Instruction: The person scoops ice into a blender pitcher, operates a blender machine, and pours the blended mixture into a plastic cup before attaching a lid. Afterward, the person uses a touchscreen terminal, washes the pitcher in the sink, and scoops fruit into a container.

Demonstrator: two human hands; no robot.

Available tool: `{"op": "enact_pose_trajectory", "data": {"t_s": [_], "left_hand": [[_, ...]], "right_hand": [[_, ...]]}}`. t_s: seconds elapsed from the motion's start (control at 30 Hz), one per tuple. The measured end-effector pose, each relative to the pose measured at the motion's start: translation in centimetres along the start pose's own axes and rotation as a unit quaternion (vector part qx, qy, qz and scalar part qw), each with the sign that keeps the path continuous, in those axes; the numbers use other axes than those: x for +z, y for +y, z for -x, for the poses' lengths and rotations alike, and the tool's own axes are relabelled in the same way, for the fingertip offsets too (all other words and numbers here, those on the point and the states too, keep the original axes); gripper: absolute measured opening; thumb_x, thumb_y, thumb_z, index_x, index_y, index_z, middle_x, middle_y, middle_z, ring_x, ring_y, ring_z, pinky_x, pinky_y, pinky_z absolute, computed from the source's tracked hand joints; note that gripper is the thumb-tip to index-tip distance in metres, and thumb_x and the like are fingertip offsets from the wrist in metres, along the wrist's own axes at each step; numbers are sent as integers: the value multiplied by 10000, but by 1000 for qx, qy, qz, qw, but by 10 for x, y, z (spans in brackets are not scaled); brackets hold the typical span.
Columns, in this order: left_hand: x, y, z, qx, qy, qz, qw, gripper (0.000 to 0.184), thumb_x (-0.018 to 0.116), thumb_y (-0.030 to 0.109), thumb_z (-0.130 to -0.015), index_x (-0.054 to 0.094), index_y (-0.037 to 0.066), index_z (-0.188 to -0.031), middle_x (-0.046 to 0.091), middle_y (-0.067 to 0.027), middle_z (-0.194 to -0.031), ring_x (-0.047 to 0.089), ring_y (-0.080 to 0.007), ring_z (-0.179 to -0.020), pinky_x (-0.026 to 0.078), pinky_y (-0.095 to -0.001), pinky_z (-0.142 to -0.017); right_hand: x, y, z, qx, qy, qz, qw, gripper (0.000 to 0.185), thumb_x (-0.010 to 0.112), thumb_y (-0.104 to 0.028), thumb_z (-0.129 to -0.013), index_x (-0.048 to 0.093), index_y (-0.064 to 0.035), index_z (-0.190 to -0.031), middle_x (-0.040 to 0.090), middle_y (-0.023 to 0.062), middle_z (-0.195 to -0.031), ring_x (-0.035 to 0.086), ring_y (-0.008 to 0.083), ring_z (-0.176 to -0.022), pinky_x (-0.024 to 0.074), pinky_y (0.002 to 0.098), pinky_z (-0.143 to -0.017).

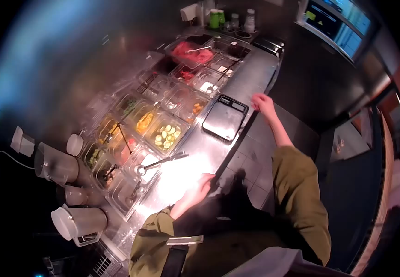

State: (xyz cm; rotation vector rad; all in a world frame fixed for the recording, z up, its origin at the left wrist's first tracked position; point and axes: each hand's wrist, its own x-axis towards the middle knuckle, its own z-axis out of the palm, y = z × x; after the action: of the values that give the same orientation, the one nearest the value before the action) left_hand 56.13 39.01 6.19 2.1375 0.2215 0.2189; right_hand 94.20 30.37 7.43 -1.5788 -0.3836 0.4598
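Note:
My left hand (pixel 199 190) is at the front edge of the steel counter (pixel 181 173), under a bright glare; its fingers are bent over the edge and washed out. To the right, my right hand (pixel 262 103) hangs in the air just beside the kitchen scale (pixel 226 118), its fingers curled in, and whether anything is inside them is too small to tell. The flat, black-rimmed scale lies on the counter. Behind it are tubs of sliced cucumber (pixel 166 137), orange pieces (pixel 197 109) and yellow pieces (pixel 144 123).
Pitchers (pixel 80 221) and a larger metal one (pixel 57 164) stand at the left. Tongs (pixel 167 159) lie across the front tubs. Red food (pixel 193 52) fills a far tub, with green bottles (pixel 214 19) beyond. A screen (pixel 333 23) hangs at upper right.

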Motion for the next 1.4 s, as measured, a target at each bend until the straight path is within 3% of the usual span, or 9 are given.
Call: {"op": "enact_pose_trajectory", "data": {"t_s": [0.17, 0.33, 0.43, 0.53, 0.63, 0.77, 0.87, 1.23, 1.4], "left_hand": [[-29, -3, -103, -102, 128, 37, 986, 291, 492, 42, -796, 559, 48, -1079, 601, -153, -948, 605, -268, -862, 464, -298, -752], [-84, -55, -205, -220, 347, 46, 910, 236, 468, 57, -830, 566, -26, -1028, 630, -106, -933, 582, -161, -903, 440, -277, -802], [-124, -104, -267, -219, 400, 40, 889, 221, 491, 74, -837, 582, -12, -1019, 637, -127, -910, 602, -179, -874, 457, -278, -759], [-164, -144, -331, -219, 385, -28, 896, 220, 502, 87, -830, 582, -10, -1011, 623, -153, -923, 606, -218, -874, 459, -287, -740], [-195, -194, -400, -211, 335, -137, 908, 253, 516, 129, -805, 577, -8, -1008, 608, -172, -930, 584, -317, -870, 453, -349, -775], [-203, -276, -471, -190, 250, -406, 859, 371, 535, 217, -781, 513, 31, -1101, 608, -164, -926, 553, -335, -938, 413, -398, -861], [-222, -277, -496, -335, -27, -455, 825, 371, 559, 244, -765, 510, 61, -1084, 603, -164, -934, 567, -333, -904, 438, -405, -817], [-294, -198, -520, -253, 132, -55, 957, 358, 539, 117, -735, 554, 21, -1079, 548, -79, -609, 509, -127, -530, 414, -283, -521], [-316, -145, -504, -228, 122, -179, 949, 340, 570, 161, -728, 582, 18, -1036, 601, -120, -690, 578, -178, -626, 449, -296, -600]], "right_hand": [[69, 27, -234, -149, -30, 237, 960, 314, 579, -234, -802, 572, -21, -1034, 613, 91, -856, 593, 217, -698, 469, 303, -673], [118, 54, -374, -537, -22, 483, 691, 483, 618, -407, -736, 567, -48, -1055, 616, 143, -830, 586, 327, -727, 412, 422, -846], [128, 38, -396, -319, -295, 647, 627, 412, 642, -333, -747, 563, -37, -1023, 611, 116, -829, 595, 239, -708, 446, 367, -782], [126, -8, -385, -89, -483, 340, 802, 299, 667, -198, -745, 569, -27, -969, 595, 80, -817, 573, 135, -694, 455, 285, -694], [156, -9, -370, -81, -485, 2, 871, 208, 657, -96, -745, 580, -20, -922, 572, 42, -730, 533, 51, -681, 436, 239, -609], [205, 14, -371, -343, -449, 81, 821, 164, 610, -102, -780, 586, -1, -907, 589, 91, -737, 579, 138, -655, 450, 281, -585], [212, 14, -381, -353, -481, 100, 797, 191, 559, -99, -812, 581, 6, -970, 600, 162, -803, 601, 272, -680, 467, 304, -599], [157, -14, -406, -563, -574, 258, 535, 409, 533, -70, -753, 467, -35, -1155, 515, 157, -1102, 547, 290, -966, 500, 336, -738], [157, -30, -398, -648, -521, 225, 508, 453, 532, -94, -715, 466, -35, -1159, 508, 168, -1103, 546, 287, -952, 492, 340, -748]]}}
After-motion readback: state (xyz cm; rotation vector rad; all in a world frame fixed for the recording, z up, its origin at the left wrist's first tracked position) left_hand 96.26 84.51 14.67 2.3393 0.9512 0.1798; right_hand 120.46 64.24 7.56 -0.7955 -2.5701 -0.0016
